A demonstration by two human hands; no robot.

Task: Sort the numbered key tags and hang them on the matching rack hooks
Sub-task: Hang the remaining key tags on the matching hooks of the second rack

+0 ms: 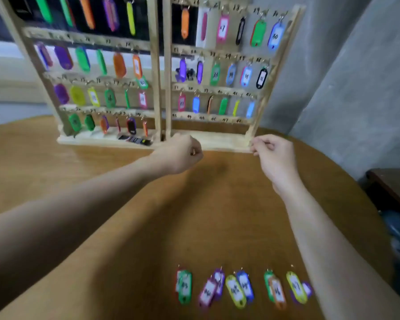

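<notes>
I see a row of coloured plastic numbered key tags (240, 287) on the near round wooden table (102, 172), well apart from both hands. Left hand (179, 154) and right hand (274, 153), fingers curled, hover by the far wooden hook rack (162, 72); contents indiscernible.

1. Two wooden key racks (162, 72) stand side by side at the far edge of the round wooden surface (102, 172).
2. Hanging plastic key tags (222, 28) fill their rows of hooks.
3. Loose numbered key tags (238, 288) lie in a row at the near edge, right of centre.
4. Both hands (180, 153) (273, 153) hover between, before the right rack's base.
</notes>
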